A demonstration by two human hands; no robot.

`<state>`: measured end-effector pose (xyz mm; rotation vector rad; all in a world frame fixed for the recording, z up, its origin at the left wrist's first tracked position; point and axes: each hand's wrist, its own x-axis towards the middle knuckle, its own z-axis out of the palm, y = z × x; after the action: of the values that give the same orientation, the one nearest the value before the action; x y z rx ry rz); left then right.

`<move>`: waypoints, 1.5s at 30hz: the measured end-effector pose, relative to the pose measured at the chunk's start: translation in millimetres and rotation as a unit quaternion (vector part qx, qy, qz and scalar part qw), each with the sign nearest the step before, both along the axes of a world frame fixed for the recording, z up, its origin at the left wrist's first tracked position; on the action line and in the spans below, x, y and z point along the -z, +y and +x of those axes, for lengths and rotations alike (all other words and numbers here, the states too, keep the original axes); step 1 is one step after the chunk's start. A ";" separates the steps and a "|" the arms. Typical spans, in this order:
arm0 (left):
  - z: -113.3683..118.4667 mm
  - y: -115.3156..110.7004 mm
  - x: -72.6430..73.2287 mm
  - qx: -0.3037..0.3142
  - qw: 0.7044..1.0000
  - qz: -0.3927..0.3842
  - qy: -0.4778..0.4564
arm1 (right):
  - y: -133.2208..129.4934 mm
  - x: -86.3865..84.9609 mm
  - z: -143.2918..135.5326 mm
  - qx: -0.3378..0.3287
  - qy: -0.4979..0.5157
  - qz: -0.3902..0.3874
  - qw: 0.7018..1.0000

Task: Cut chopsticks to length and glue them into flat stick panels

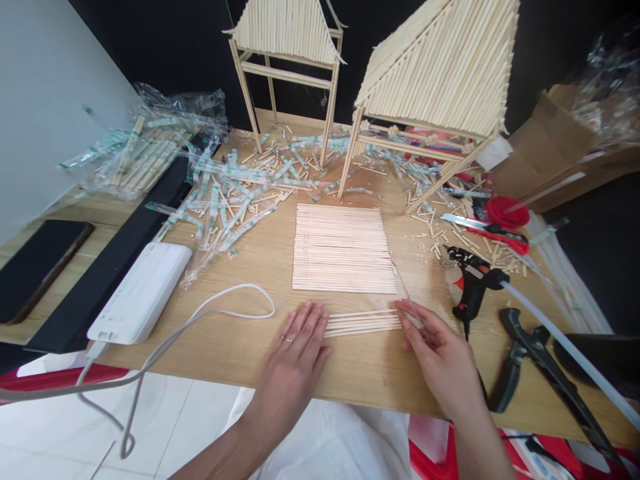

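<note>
Left hand (296,348) flat, right hand (436,341) pinched at sticks (364,323); littered wooden table (367,371), tiled floor (193,433).

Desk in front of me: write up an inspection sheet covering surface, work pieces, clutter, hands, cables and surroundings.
Surface: desk of light wood.
Work pieces: stick panel; loose sticks in front of it.
Clutter: wrappers and stick scraps around the stick houses.
Hands: left hand flat at the loose sticks' left ends; right hand at their right ends.
Cables: looped cable at the power bank; black cord at the glue gun.
Surroundings: black backdrop, tiled floor.
</note>
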<state>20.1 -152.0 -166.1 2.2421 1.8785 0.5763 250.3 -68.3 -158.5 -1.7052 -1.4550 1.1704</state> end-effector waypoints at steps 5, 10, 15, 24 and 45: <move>3.6 11.5 4.2 0.038 0.998 0.026 0.035 | 1.9 1.0 0.5 -0.004 -0.016 0.000 1.000; 5.2 14.4 4.7 0.043 0.997 0.041 0.042 | 2.9 -2.0 1.1 -0.010 -0.025 0.004 1.000; 5.6 13.7 6.7 0.043 0.996 0.064 0.044 | 4.3 -4.7 -1.2 -0.010 -0.030 -0.002 1.000; 5.5 12.2 7.6 0.044 0.995 0.077 0.046 | 2.7 -5.0 1.5 -0.016 -0.036 0.003 0.999; 42.8 40.5 -11.1 0.143 0.987 0.054 0.049 | -34.9 -27.6 14.1 -0.033 -0.237 0.125 0.963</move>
<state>62.9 -111.6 -155.0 2.5923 1.5554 0.5411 264.4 -103.2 -130.9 -1.8407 -1.8641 0.5904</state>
